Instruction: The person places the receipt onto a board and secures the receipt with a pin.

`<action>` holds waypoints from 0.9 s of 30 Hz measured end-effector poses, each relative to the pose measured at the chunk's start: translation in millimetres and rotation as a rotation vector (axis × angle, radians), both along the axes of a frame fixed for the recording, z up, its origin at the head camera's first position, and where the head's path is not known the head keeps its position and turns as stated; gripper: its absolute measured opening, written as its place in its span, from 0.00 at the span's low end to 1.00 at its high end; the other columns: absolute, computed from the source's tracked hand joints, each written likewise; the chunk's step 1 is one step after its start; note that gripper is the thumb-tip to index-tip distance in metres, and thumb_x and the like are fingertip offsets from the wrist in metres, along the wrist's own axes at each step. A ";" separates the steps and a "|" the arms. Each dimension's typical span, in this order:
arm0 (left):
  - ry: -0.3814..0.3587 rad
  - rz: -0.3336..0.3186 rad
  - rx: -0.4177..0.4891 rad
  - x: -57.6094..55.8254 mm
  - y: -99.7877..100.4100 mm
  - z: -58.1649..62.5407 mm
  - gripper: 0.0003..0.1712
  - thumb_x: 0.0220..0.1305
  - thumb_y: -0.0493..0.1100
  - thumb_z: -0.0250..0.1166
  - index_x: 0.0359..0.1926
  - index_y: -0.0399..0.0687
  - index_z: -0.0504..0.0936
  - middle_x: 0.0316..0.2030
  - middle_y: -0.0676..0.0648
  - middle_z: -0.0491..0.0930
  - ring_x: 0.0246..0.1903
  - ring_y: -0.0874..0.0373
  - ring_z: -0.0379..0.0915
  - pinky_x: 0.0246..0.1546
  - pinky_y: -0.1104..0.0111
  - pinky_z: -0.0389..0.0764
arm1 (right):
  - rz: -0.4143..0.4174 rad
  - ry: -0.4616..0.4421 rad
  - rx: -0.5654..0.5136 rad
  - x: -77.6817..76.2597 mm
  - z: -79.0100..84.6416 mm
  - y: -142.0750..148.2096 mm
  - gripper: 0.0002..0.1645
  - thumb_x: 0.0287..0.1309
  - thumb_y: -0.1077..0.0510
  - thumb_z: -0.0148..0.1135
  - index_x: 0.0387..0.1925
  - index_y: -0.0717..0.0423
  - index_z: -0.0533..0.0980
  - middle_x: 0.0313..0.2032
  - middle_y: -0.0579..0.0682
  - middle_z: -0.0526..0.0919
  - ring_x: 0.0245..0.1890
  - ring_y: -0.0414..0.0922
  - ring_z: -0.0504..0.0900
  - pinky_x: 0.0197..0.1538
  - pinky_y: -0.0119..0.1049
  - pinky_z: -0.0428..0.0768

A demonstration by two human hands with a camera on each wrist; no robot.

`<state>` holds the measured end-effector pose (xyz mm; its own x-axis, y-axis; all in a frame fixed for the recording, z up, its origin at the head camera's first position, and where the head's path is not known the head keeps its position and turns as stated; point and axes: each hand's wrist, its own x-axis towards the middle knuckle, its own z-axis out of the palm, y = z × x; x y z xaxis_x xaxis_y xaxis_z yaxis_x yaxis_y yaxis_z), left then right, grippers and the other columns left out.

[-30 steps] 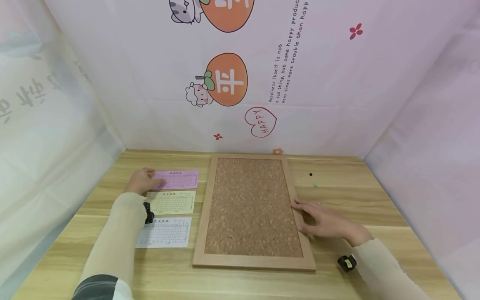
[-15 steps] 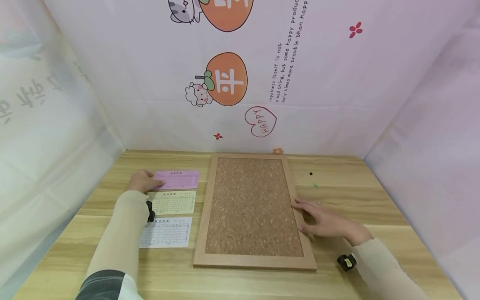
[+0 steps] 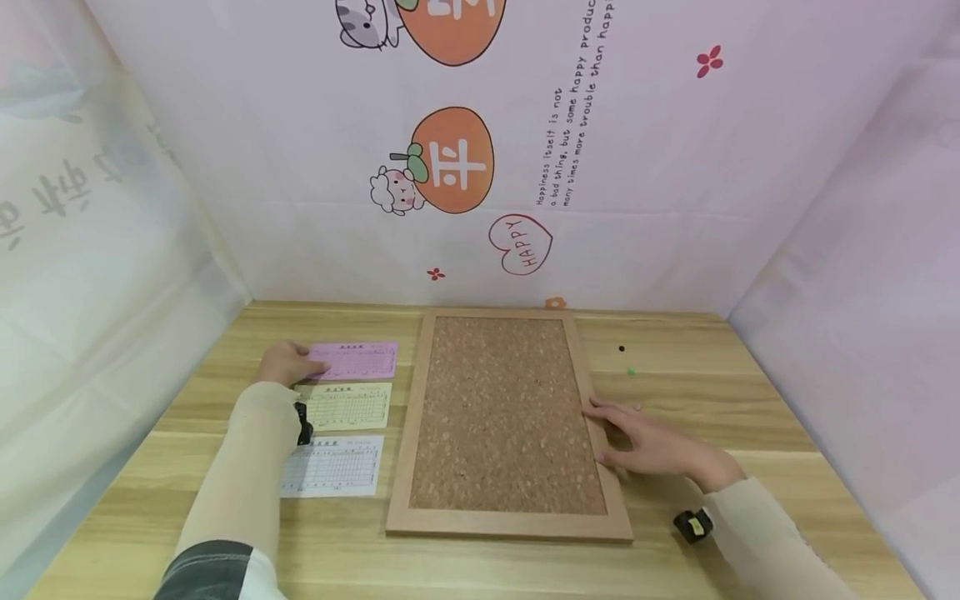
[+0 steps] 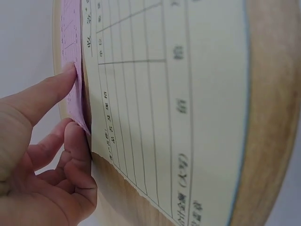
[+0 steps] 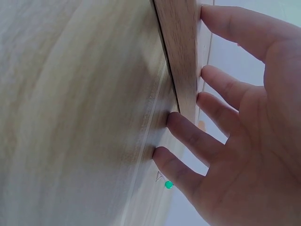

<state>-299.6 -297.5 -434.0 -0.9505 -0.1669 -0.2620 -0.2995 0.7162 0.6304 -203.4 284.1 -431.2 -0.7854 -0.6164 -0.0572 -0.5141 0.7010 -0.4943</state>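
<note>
At the left, my left hand (image 3: pixel 282 364) pinches the left end of a pink form slip (image 3: pixel 360 360). In the left wrist view its thumb lies on top of the pink slip (image 4: pixel 71 52), with the other fingers curled at the slip's edge. A yellow slip (image 3: pixel 348 407) and a white slip (image 3: pixel 337 467) lie below it in a column, partly covered by the left arm. My right hand (image 3: pixel 652 437) rests its spread fingertips on the right side of a wood-framed cork board (image 3: pixel 510 417). The right wrist view shows fingertips against the wooden frame (image 5: pixel 181 52) and the tabletop.
Right of the board lie a small black pin (image 3: pixel 622 349), a green pin (image 3: pixel 631 372) and a pale one (image 3: pixel 637 407) near the right hand. The wooden table (image 3: pixel 525 571) meets a printed curtain (image 3: pixel 637 258) at the back, with curtains on both sides.
The left hand and forearm have shifted slightly right over the slips, covering a bit more of the white slip's left end. The right hand and the board stay practically still.
</note>
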 end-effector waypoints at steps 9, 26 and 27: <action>0.004 0.003 -0.005 1.7 4.4 1.0 0.40 0.66 0.48 0.68 0.67 0.23 0.65 0.64 0.24 0.67 0.58 0.35 0.68 0.61 0.45 0.68 | 0.000 -0.010 -0.010 -0.3 -1.1 1.4 0.42 0.67 0.42 0.63 0.73 0.59 0.63 0.74 0.63 0.57 0.71 0.68 0.56 0.65 0.69 0.59; 0.035 -0.005 0.005 2.5 -1.1 0.4 0.35 0.63 0.50 0.71 0.59 0.25 0.75 0.53 0.30 0.78 0.46 0.42 0.72 0.50 0.51 0.74 | -0.005 -0.035 -0.017 0.4 -1.1 0.7 0.42 0.67 0.42 0.62 0.73 0.60 0.62 0.75 0.63 0.54 0.72 0.68 0.53 0.65 0.68 0.58; 0.039 -0.009 0.006 3.6 -2.1 0.4 0.35 0.62 0.50 0.71 0.59 0.25 0.75 0.52 0.30 0.78 0.46 0.42 0.72 0.49 0.51 0.74 | -0.005 -0.034 -0.015 0.2 -1.6 0.9 0.42 0.67 0.42 0.62 0.73 0.59 0.62 0.75 0.63 0.54 0.72 0.68 0.53 0.65 0.68 0.59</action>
